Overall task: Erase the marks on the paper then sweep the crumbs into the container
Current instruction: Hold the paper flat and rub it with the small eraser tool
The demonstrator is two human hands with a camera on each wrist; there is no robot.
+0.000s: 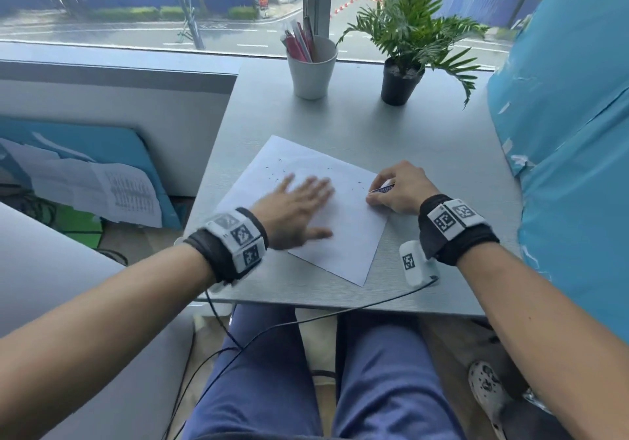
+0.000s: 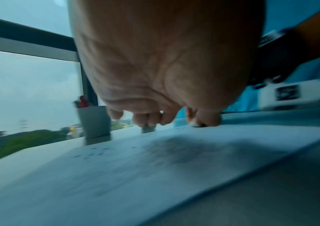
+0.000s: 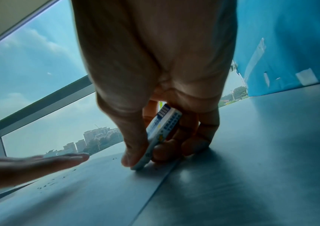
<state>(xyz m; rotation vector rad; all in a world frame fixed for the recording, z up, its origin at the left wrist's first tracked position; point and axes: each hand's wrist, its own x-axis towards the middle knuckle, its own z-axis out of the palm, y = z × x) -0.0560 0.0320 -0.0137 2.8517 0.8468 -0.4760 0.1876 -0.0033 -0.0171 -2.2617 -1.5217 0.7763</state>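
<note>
A white sheet of paper (image 1: 343,232) lies at an angle on the grey table (image 1: 425,154). Dark eraser crumbs (image 1: 277,171) are scattered over its far part, seen too as crumbs (image 3: 58,178) in the right wrist view. My left hand (image 1: 299,201) lies flat on the paper with straight spread fingers, blurred by motion. My right hand (image 1: 398,188) pinches a white eraser in a blue sleeve (image 1: 383,189) at the paper's right edge, its tip on the sheet; the eraser (image 3: 159,134) sits between thumb and fingers.
A white cup (image 1: 311,68) holding pens stands at the back of the table, a potted plant (image 1: 403,79) to its right. A blue padded surface (image 1: 571,133) rises along the right side. The table's left edge drops to the floor.
</note>
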